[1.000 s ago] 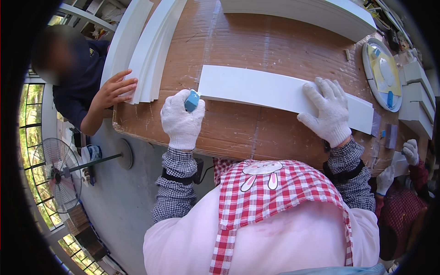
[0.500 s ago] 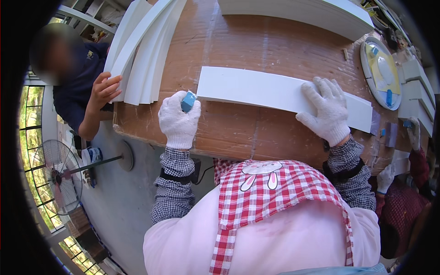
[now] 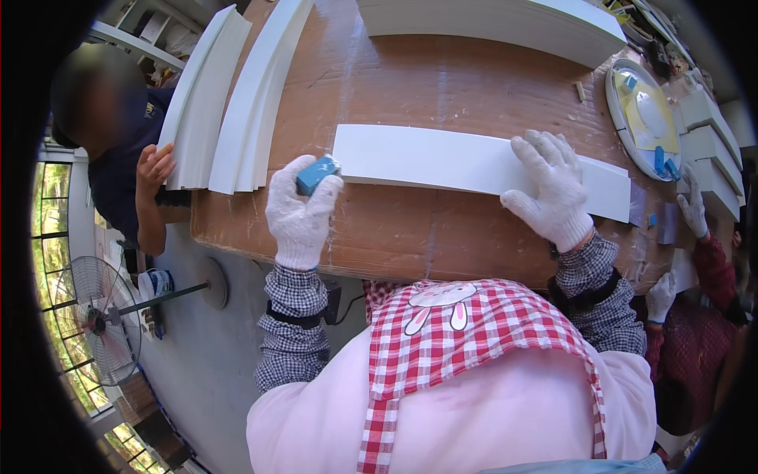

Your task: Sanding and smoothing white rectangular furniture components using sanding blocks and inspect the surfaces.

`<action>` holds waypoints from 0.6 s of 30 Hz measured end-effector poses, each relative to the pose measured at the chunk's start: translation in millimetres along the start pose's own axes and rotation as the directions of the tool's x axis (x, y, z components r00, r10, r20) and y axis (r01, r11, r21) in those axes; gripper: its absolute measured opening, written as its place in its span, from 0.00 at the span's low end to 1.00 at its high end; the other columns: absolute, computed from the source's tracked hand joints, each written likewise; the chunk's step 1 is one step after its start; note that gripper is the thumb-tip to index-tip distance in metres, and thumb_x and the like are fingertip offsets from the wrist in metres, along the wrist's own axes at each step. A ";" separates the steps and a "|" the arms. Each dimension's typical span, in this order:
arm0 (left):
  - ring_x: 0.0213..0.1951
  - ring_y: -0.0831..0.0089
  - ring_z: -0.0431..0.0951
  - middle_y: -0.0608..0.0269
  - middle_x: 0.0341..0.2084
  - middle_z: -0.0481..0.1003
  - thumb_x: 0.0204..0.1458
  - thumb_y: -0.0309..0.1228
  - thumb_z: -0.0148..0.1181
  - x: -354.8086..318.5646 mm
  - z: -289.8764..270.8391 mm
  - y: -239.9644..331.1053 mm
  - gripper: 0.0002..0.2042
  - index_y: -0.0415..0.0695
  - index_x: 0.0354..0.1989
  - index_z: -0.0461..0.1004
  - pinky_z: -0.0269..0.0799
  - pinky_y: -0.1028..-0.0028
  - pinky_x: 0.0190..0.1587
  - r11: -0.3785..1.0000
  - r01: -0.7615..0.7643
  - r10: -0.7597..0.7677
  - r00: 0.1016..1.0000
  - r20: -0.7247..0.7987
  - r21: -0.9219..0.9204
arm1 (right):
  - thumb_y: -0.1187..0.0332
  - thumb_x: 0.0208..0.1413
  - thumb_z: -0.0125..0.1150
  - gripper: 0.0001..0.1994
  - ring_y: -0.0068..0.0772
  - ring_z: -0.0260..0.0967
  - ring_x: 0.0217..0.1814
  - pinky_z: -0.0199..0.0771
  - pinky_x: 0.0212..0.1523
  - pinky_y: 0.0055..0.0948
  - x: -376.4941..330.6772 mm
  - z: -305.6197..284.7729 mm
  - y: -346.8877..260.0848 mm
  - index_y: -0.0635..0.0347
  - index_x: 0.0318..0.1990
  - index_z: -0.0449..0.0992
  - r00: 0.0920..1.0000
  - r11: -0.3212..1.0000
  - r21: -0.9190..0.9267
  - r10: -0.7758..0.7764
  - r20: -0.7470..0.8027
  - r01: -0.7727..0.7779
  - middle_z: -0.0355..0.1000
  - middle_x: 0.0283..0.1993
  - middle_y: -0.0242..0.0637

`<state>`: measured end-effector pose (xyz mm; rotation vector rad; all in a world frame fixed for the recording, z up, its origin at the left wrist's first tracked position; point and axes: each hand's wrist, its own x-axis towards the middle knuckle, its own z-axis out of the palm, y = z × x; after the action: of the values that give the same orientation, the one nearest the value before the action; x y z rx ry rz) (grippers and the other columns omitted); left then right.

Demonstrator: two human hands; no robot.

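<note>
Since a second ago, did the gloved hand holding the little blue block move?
Hardly. The left hand with the small blue block stays at the left end of the long white board, near the brown table's front edge.

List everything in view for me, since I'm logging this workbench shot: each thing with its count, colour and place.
White board: one, white, flat on the table's near half.
Blue block: one, blue, at the board's left end.
Table: one, brown.
Curved white strips: several, white, table's left end.
Stacked boards: one stack, white, far edge.
Round tray: one, pale, table's right end.
Fan: one, grey, floor at left.
Co-worker's hand: one, bare, touching the curved strips.
Other gloved hands: two, white, far right.
Left hand: white glove, gripping the blue block.
Right hand: white glove, flat on the white board.
</note>
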<state>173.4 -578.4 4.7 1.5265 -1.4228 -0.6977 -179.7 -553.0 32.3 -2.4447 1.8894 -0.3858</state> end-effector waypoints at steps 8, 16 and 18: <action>0.69 0.50 0.59 0.48 0.66 0.62 0.49 0.55 0.69 -11.3 82.8 68.5 0.36 0.43 0.62 0.72 0.55 0.58 0.70 0.770 -0.163 0.578 0.587 0.567 -0.616 | 0.53 0.67 0.52 0.25 0.36 0.71 0.57 0.72 0.59 0.35 -8.2 16.7 -22.4 0.63 0.61 0.70 0.936 0.115 0.967 -0.246 0.251 -0.229 0.74 0.54 0.45; 0.71 0.50 0.55 0.47 0.69 0.57 0.47 0.50 0.73 15.9 117.9 91.0 0.40 0.48 0.67 0.66 0.55 0.57 0.71 0.798 -0.440 0.569 0.329 0.754 -0.411 | 0.56 0.60 0.66 0.25 0.29 0.72 0.47 0.74 0.54 0.30 -40.0 18.5 4.1 0.66 0.56 0.72 0.930 -0.487 0.796 -0.260 0.260 -0.359 0.74 0.46 0.40; 0.70 0.49 0.56 0.48 0.69 0.59 0.44 0.49 0.75 27.4 118.2 98.5 0.43 0.48 0.69 0.63 0.54 0.56 0.71 0.790 -0.599 0.419 0.369 0.829 -0.132 | 0.53 0.57 0.68 0.28 0.30 0.72 0.47 0.75 0.52 0.30 -49.2 7.1 8.5 0.67 0.55 0.71 0.937 -0.514 0.786 -0.139 0.320 -0.344 0.74 0.46 0.40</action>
<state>30.2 -625.3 46.0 0.6998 -2.6272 -0.9475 -197.7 -509.0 15.2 -0.6705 0.5685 -1.0167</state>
